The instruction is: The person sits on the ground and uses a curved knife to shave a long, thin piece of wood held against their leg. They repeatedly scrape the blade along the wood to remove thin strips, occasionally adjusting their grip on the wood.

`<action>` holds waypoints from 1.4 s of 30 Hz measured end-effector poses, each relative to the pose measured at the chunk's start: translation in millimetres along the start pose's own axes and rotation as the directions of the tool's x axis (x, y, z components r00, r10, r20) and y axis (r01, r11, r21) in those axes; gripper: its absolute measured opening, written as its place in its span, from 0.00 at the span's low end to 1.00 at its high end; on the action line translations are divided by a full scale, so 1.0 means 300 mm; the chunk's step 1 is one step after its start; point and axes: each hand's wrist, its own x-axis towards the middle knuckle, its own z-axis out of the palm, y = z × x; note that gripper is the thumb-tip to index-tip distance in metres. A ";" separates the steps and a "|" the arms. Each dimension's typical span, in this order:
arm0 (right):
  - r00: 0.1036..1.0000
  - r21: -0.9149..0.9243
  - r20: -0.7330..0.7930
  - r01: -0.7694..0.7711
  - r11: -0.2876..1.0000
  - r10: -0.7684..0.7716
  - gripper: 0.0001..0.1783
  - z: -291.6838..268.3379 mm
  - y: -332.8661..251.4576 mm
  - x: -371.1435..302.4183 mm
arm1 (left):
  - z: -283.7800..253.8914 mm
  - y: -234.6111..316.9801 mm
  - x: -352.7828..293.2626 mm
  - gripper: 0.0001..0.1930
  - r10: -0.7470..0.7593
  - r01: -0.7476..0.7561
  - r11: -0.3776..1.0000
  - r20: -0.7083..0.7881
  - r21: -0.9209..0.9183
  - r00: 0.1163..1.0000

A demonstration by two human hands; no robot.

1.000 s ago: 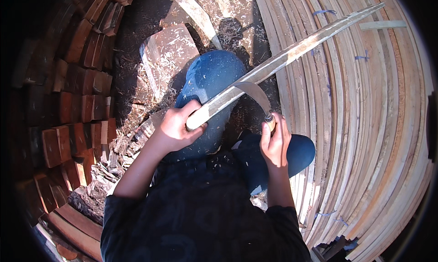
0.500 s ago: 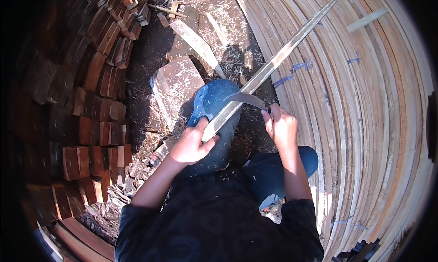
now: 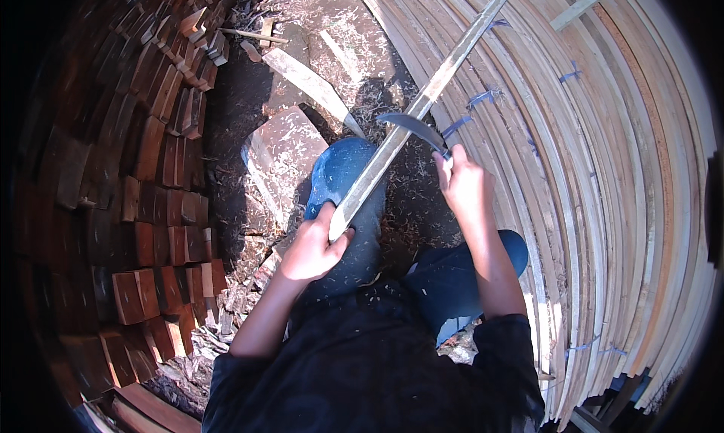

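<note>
My left hand (image 3: pixel 313 250) is closed round the near end of a long, narrow wooden strip (image 3: pixel 388 148). The strip slants up and away to the right, resting across my jeans-clad knee (image 3: pixel 332 168), its far end over the stacked boards. In my right hand (image 3: pixel 466 178) is a sickle (image 3: pixel 416 125) with a dark curved blade, gripped by its handle, which the fingers mostly hide. The blade crosses over the strip just beyond the knee, its tip pointing left. Whether the edge touches the wood I cannot tell.
Stacked reddish-brown wood blocks (image 3: pixel 154 241) rise on the left. Long pale boards (image 3: pixel 562 207), bundled with blue ties (image 3: pixel 456 126), lie along the right. Ahead on the shaving-strewn ground are a flat slab (image 3: pixel 290 143) and a pointed offcut (image 3: pixel 313 82).
The sickle and my right hand have moved a little farther up along the strip. The surroundings have shifted slightly as my view turned; both grips stay the same.
</note>
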 end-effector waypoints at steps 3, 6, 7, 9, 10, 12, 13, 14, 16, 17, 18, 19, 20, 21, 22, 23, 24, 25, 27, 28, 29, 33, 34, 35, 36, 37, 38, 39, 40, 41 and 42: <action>0.997 0.050 -0.059 -0.044 0.998 0.047 0.17 -0.014 0.076 0.041 | -0.018 0.019 0.006 0.15 -0.016 0.016 0.999 0.018 0.049 1.000; 0.997 0.083 0.045 0.058 0.995 -0.062 0.19 -0.007 0.016 -0.035 | 0.001 0.003 0.012 0.13 -0.047 0.044 0.997 0.035 0.065 0.998; 0.980 0.093 -0.024 0.199 0.976 -0.197 0.21 0.019 -0.016 -0.069 | 0.000 0.004 0.021 0.13 -0.033 0.032 0.997 0.025 0.068 0.999; 0.959 0.121 -0.010 0.283 0.951 -0.284 0.22 0.017 -0.087 -0.088 | 0.000 -0.004 0.008 0.13 -0.027 0.026 0.996 0.020 0.082 0.999; 0.967 0.096 -0.069 0.250 0.963 -0.245 0.23 0.018 -0.070 -0.050 | -0.005 0.000 0.009 0.15 -0.003 0.002 0.999 0.021 0.050 1.000; 0.973 0.145 -0.075 0.225 0.963 -0.216 0.21 0.046 0.016 -0.012 | -0.006 0.023 0.015 0.15 -0.011 0.010 0.998 0.024 0.058 1.000; 0.974 0.129 -0.065 0.223 0.966 -0.216 0.21 0.047 0.021 -0.015 | -0.006 0.028 0.017 0.15 -0.015 0.014 0.998 0.021 0.064 1.000; 0.983 0.126 -0.044 0.184 0.975 -0.180 0.21 0.040 0.007 -0.018 | -0.004 0.021 0.019 0.14 0.010 -0.010 0.998 0.005 0.065 1.000; 0.994 0.117 -0.003 0.105 0.988 -0.105 0.22 0.014 -0.037 -0.037 | 0.000 0.029 0.020 0.14 0.001 -0.001 0.996 -0.001 0.093 1.000; 0.987 0.104 -0.020 0.162 0.981 -0.161 0.22 0.007 -0.048 -0.045 | 0.005 0.029 0.011 0.14 -0.013 0.013 0.994 0.006 0.108 1.000; 0.976 0.091 -0.037 0.218 0.972 -0.215 0.23 -0.002 -0.057 -0.051 | 0.014 0.017 0.009 0.14 -0.005 0.006 0.995 -0.007 0.104 1.000; 0.962 0.077 -0.054 0.273 0.959 -0.269 0.24 -0.004 -0.061 -0.059 | 0.016 0.019 0.004 0.14 -0.019 0.020 0.994 -0.012 0.108 1.000; 0.953 0.064 -0.092 0.294 0.954 -0.288 0.24 0.009 -0.037 -0.043 | 0.016 0.020 0.004 0.14 -0.024 0.025 0.993 -0.015 0.112 1.000; 0.964 0.035 -0.083 0.256 0.966 -0.252 0.24 0.008 0.019 -0.007 | 0.015 0.020 0.003 0.14 -0.029 0.031 0.993 -0.017 0.111 0.999; 0.960 0.040 -0.111 0.264 0.964 -0.259 0.24 0.019 0.061 0.009 | 0.015 0.009 0.008 0.14 0.013 -0.010 0.996 -0.043 0.086 0.999; 0.953 0.046 -0.141 0.277 0.960 -0.269 0.24 0.026 0.079 0.019 | 0.014 0.014 0.013 0.14 0.020 -0.018 0.998 -0.031 0.062 0.999; 0.969 0.055 -0.125 0.222 0.973 -0.214 0.24 0.038 0.071 0.001 | 0.014 0.021 0.019 0.14 0.027 -0.026 0.999 -0.019 0.038 0.999; 0.981 0.064 -0.109 0.167 0.984 -0.160 0.24 0.048 0.050 -0.033 | 0.015 0.028 0.022 0.15 0.034 -0.034 0.999 -0.007 0.014 0.999; 0.990 0.126 -0.067 0.129 0.984 -0.121 0.24 0.054 -0.007 -0.085 | 0.024 0.022 0.016 0.17 -0.021 0.021 0.991 -0.002 0.135 1.000; 0.979 0.119 -0.072 0.196 0.973 -0.188 0.24 0.038 -0.021 -0.081 | 0.028 0.016 0.019 0.17 -0.023 0.024 0.990 -0.015 0.141 1.000; 0.967 0.114 -0.070 0.253 0.961 -0.246 0.24 0.019 -0.036 -0.088 | 0.032 0.007 0.013 0.17 -0.030 0.032 0.989 -0.018 0.147 0.999; 0.978 0.148 -0.159 0.161 0.976 -0.137 0.22 0.071 0.070 -0.014 | 0.021 0.022 0.027 0.17 0.027 -0.027 0.993 0.000 0.118 1.000; 0.986 0.170 -0.143 0.106 0.980 -0.082 0.22 0.093 0.032 -0.050 | 0.018 0.018 0.028 0.17 0.040 -0.041 0.995 0.010 0.095 0.999; 0.991 0.193 -0.128 0.063 0.979 -0.039 0.22 0.102 0.003 -0.072 | 0.020 0.019 0.031 0.17 0.052 -0.053 0.996 0.009 0.070 0.999; 0.997 0.123 -0.040 0.072 0.990 -0.067 0.22 0.079 -0.017 -0.105 | 0.029 0.032 0.015 0.17 -0.006 0.006 0.984 -0.001 0.178 1.000; 0.976 0.147 -0.104 0.203 0.968 -0.189 0.23 0.054 -0.030 -0.107 | 0.035 0.028 0.017 0.17 -0.015 0.018 0.982 -0.016 0.187 1.000; 0.968 0.138 -0.127 0.234 0.962 -0.217 0.23 0.048 -0.027 -0.106 | 0.038 0.020 0.012 0.17 -0.027 0.030 0.979 -0.019 0.200 0.999; 0.958 0.110 -0.162 0.255 0.961 -0.236 0.23 0.040 -0.016 -0.082 | 0.030 0.020 0.024 0.16 -0.016 0.018 0.977 -0.013 0.212 1.000; 0.952 0.075 -0.204 0.246 0.966 -0.227 0.24 0.045 0.046 -0.031 | 0.023 0.026 0.019 0.15 -0.049 0.046 0.976 0.010 0.212 0.999; 0.942 0.030 -0.249 0.240 0.970 -0.225 0.24 0.039 0.109 0.011 | 0.022 0.032 0.024 0.15 -0.014 0.009 0.983 0.023 0.181 1.000; 0.945 0.085 -0.257 0.228 0.970 -0.200 0.24 0.069 0.115 0.012 | 0.022 0.038 0.035 0.15 0.021 -0.025 0.989 0.027 0.147 0.999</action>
